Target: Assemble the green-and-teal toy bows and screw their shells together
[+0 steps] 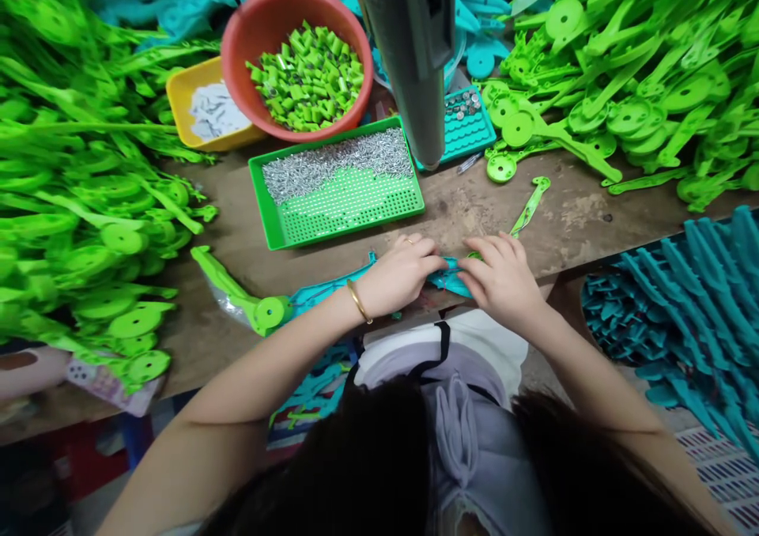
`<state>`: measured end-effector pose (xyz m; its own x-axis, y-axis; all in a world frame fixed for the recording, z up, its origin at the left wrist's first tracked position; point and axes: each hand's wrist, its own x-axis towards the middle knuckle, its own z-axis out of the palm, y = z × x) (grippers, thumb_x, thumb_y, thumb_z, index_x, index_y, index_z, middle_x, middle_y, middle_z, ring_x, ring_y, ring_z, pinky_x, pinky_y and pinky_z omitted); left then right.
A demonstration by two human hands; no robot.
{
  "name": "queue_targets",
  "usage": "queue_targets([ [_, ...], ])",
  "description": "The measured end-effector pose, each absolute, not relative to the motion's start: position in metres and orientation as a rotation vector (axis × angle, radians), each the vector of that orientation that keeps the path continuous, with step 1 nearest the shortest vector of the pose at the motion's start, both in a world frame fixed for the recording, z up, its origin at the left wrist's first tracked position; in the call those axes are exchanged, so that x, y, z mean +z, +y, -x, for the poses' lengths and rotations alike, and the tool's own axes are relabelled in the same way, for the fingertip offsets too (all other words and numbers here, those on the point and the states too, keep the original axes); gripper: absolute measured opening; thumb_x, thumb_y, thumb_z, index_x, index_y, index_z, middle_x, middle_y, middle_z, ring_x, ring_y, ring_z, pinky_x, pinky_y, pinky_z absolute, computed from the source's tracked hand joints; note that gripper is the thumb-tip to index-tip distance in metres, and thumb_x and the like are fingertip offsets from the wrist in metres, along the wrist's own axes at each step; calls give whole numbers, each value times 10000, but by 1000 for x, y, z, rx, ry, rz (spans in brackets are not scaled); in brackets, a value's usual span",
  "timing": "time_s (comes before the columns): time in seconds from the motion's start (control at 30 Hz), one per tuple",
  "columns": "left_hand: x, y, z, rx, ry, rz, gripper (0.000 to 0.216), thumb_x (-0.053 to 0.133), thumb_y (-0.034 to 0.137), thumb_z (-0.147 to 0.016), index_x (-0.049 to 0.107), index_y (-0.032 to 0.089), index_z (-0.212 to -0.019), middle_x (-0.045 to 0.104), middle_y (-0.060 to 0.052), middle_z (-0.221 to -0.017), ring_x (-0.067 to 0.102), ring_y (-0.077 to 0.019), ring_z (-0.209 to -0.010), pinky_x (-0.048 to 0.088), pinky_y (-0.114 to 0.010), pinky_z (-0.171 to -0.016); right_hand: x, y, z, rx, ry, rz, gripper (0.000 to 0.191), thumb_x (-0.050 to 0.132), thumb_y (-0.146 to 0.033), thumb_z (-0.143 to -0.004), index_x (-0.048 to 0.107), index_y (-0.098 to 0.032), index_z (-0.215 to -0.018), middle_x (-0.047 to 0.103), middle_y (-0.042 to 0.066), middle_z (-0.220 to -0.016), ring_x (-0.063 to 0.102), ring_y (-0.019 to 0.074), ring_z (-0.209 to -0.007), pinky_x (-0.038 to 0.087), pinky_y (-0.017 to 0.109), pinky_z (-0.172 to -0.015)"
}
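My left hand [398, 273] and my right hand [501, 277] meet at the near edge of the wooden table [451, 208]. Both are closed on a teal plastic part [451, 277] that shows between them. Its long teal handle [332, 288] runs left under my left wrist, which wears a gold bangle. A thin green lever piece [530, 208] lies just beyond my right hand. A green handle with a round disc end [254, 303] lies left of my left forearm.
A green perforated tray [335, 180] holds several small metal pins. Behind it stand a red bowl [296, 62] of green pieces, a yellow tub [205, 105] and a small teal tray [466, 125]. Green parts are heaped left [83, 204] and right [640, 85]; teal parts [681, 299] at right. A grey machine column [415, 54] hangs over the middle.
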<state>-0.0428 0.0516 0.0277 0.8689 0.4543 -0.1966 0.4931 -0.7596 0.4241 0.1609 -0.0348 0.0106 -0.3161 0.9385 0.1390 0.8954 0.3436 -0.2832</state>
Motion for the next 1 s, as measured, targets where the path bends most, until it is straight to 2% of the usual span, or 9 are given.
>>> queue_targets([
  [0.2,26,60,40,-156,615,-2557,347,425,119,-935,716,205,-1103,614,-91,-1002,516,-217,-921,400,-346,-842,3,-29,-151,379,-2295,1642,216,494,-286,-954,695,-209,-941,659,96,-1244,529,268,-1154,332,506,-1091],
  [0.43,27,74,38,-193,488,-2492,329,416,115,-935,703,162,-1088,625,-84,-968,561,-195,-919,441,-304,-847,2,-26,-151,354,-2346,1609,202,515,-305,-950,702,-230,-943,663,71,-1242,530,251,-1129,310,490,-1089],
  [0.73,20,85,33,-173,338,-2571,309,438,83,-895,729,173,-949,575,-72,-909,527,-189,-848,423,-299,-786,5,-23,-150,377,-2394,1608,184,512,-295,-953,687,-236,-955,685,27,-1202,533,234,-1095,251,464,-1096],
  [1.0,2,90,36,-84,269,-2526,308,444,50,-869,722,172,-924,569,-80,-941,516,-196,-886,438,-309,-830,4,-25,-145,334,-2426,1676,167,498,-244,-946,662,-214,-952,711,32,-1133,533,243,-1044,284,464,-1064],
])
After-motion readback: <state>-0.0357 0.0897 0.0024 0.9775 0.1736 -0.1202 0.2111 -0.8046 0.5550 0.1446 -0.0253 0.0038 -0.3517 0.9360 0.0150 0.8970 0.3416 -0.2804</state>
